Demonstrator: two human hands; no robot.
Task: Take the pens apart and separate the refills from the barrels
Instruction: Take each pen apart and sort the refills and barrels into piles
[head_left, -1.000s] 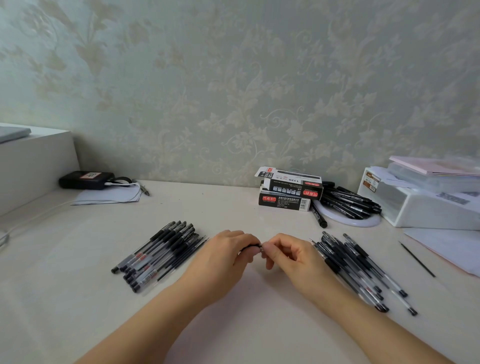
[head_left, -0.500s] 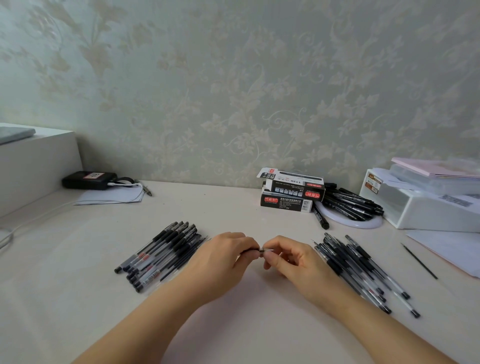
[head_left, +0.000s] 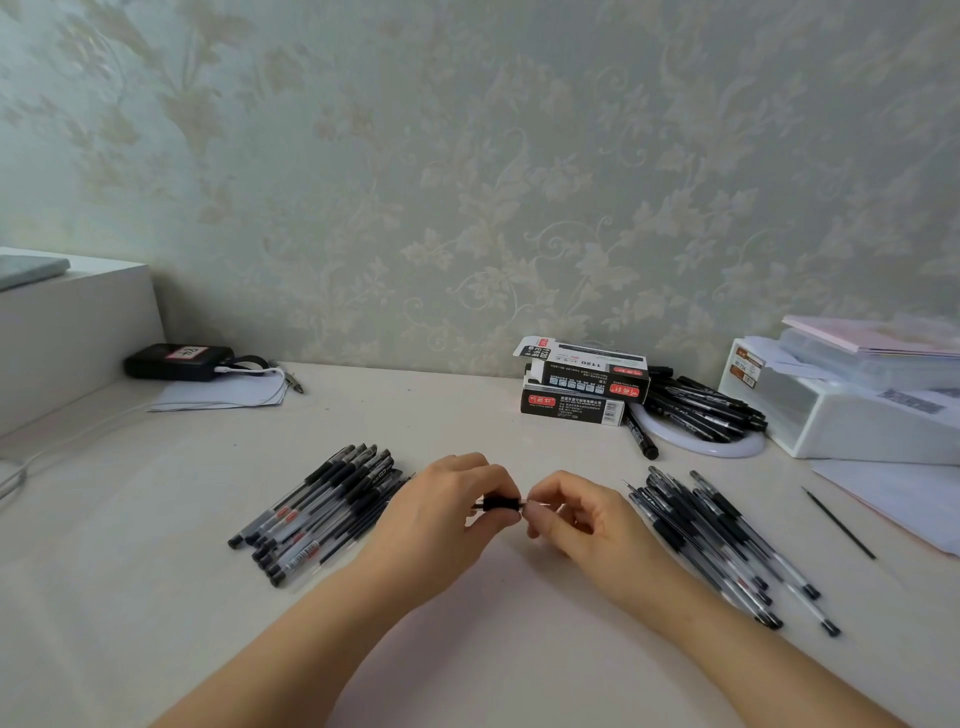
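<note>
My left hand (head_left: 447, 525) grips a pen (head_left: 501, 503) by its black rubber grip, just above the middle of the table. My right hand (head_left: 576, 514) pinches the pen's metal tip end with thumb and forefinger, right beside the left fingers. Most of the pen's barrel is hidden inside my left hand. A heap of black-capped pens (head_left: 322, 512) lies to the left of my hands. Another heap of pens (head_left: 722, 540) lies to the right. A single thin black refill (head_left: 837, 522) lies alone further right.
Two stacked black pen boxes (head_left: 582, 384) stand at the back, beside a white dish (head_left: 748, 446) full of black pens. A white plastic box (head_left: 852, 415) with papers sits back right. A black device (head_left: 176, 361) on paper lies back left, beside a white raised block (head_left: 72, 332).
My hands have drawn slightly apart, so more of the pen's black grip shows between them. The heaps have not moved.
</note>
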